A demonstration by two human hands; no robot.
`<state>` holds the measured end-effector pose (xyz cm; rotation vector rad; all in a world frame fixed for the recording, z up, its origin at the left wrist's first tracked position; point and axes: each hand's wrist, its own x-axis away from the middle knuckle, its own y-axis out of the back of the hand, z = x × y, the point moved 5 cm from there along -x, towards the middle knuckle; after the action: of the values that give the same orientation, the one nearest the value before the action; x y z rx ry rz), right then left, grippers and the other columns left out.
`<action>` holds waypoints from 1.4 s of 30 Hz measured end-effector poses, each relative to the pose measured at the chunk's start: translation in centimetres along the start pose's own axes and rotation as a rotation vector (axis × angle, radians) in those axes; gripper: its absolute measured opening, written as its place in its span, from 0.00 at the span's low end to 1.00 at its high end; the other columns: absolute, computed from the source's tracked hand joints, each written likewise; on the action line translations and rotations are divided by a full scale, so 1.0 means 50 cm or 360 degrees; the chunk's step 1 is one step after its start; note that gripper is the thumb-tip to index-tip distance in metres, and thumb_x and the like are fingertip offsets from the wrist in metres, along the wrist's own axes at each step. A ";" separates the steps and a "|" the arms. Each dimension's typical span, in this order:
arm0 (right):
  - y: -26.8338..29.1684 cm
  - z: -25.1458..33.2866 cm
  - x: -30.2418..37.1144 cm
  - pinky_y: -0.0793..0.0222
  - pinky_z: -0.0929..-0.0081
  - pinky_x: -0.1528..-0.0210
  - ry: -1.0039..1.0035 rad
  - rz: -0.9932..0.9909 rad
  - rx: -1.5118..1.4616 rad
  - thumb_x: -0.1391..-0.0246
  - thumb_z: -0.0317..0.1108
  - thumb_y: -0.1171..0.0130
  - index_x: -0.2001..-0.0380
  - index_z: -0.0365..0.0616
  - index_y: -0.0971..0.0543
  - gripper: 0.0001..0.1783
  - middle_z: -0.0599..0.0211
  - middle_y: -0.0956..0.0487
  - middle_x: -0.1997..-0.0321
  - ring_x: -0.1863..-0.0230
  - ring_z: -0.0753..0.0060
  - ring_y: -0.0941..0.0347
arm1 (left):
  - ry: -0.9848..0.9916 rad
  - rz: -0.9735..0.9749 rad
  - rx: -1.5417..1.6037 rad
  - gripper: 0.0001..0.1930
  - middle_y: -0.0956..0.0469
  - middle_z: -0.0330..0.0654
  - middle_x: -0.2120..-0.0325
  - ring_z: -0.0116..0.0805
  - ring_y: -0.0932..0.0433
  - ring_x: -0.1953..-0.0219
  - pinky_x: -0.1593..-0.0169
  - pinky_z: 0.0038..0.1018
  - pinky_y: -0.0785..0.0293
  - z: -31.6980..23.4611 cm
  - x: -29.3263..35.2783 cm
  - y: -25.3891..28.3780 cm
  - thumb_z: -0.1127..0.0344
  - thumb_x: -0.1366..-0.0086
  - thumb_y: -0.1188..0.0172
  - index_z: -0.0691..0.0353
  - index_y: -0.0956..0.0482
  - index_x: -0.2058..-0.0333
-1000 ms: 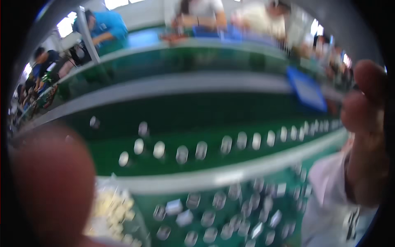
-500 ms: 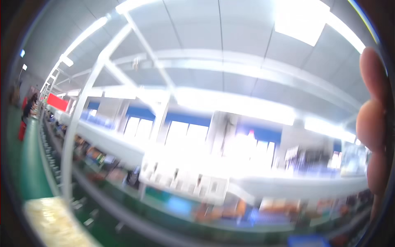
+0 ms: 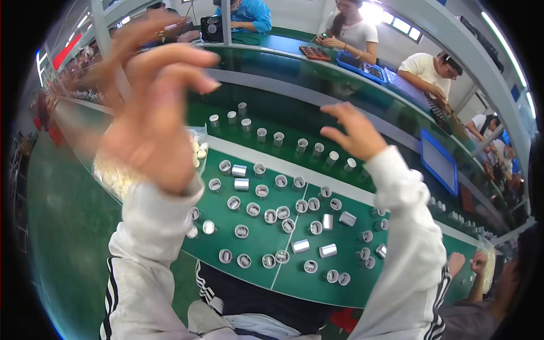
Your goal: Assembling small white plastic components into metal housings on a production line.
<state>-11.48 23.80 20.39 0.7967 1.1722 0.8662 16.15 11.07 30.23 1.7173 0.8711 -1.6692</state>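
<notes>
My left hand (image 3: 153,127) is raised above the left side of the green table (image 3: 255,277), blurred by motion. Its fingers are bent but apart, and nothing shows in them. Under and beside it lies a clear plastic bag (image 3: 199,136) of small white pieces, partly hidden by the hand. My right hand (image 3: 357,133) hovers near the table's far side with thumb and fingers apart, holding nothing. Many small silver metal cups stand on the table between my forearms, and several, such as one silver cup (image 3: 300,246), lie on their sides. A few carry white tops, like the white-topped cup (image 3: 208,227).
A row of cups, among them a grey cup (image 3: 279,139), stands on the dark green belt beyond the table. Across it, people work at a bench with a blue tray (image 3: 439,161) and a red-brown tray (image 3: 315,52). At lower right are a co-worker's hands (image 3: 479,263).
The view has swung down from the ceiling and lights to the table. Both my hands and forearms now show; earlier only blurred fingers stood at the right edge.
</notes>
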 end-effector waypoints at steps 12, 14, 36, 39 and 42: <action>-0.396 -0.176 -0.024 0.25 0.50 0.57 0.0056 0.1084 0.0282 0.42 0.53 0.46 0.41 0.58 0.40 0.30 0.47 0.30 0.44 0.56 0.41 0.23 | 0.0067 0.2357 -0.0698 0.33 0.26 0.52 0.54 0.50 0.19 0.70 0.68 0.38 0.22 0.484 0.521 -0.166 0.44 0.42 0.40 0.39 0.37 0.38; -0.370 -0.155 -0.056 0.26 0.50 0.54 0.0022 0.1179 0.0302 0.42 0.52 0.45 0.40 0.50 0.40 0.32 0.49 0.31 0.43 0.55 0.41 0.24 | 0.0332 0.2518 -0.0697 0.28 0.27 0.51 0.58 0.50 0.19 0.70 0.68 0.38 0.22 0.498 0.509 -0.162 0.50 0.39 0.41 0.42 0.35 0.41; -0.016 0.214 0.707 0.30 0.59 0.64 -0.1460 -0.0186 0.0377 0.58 0.39 0.28 0.65 0.41 0.27 0.22 0.58 0.27 0.64 0.65 0.49 0.27 | 0.0548 0.2295 0.0107 0.18 0.27 0.44 0.70 0.45 0.22 0.73 0.70 0.35 0.25 -0.174 0.331 -0.142 0.62 0.45 0.32 0.60 0.30 0.62; -0.031 0.215 0.724 0.30 0.60 0.64 -0.1437 -0.0155 0.0358 0.58 0.40 0.28 0.65 0.42 0.27 0.22 0.59 0.26 0.64 0.64 0.50 0.26 | 0.0497 0.2296 0.0034 0.19 0.29 0.44 0.67 0.44 0.21 0.72 0.72 0.35 0.25 -0.252 0.389 -0.145 0.59 0.44 0.34 0.59 0.31 0.59; -0.047 0.214 0.719 0.29 0.61 0.62 -0.1331 -0.0219 0.0384 0.59 0.41 0.27 0.62 0.42 0.27 0.25 0.60 0.25 0.62 0.62 0.51 0.25 | 0.0463 0.2183 -0.0080 0.20 0.30 0.45 0.65 0.41 0.21 0.73 0.73 0.34 0.26 -0.275 0.431 -0.157 0.59 0.44 0.35 0.60 0.31 0.57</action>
<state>5.08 53.85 5.10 1.1138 0.5713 0.2120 18.46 27.91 9.60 1.8056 -0.2405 -0.4663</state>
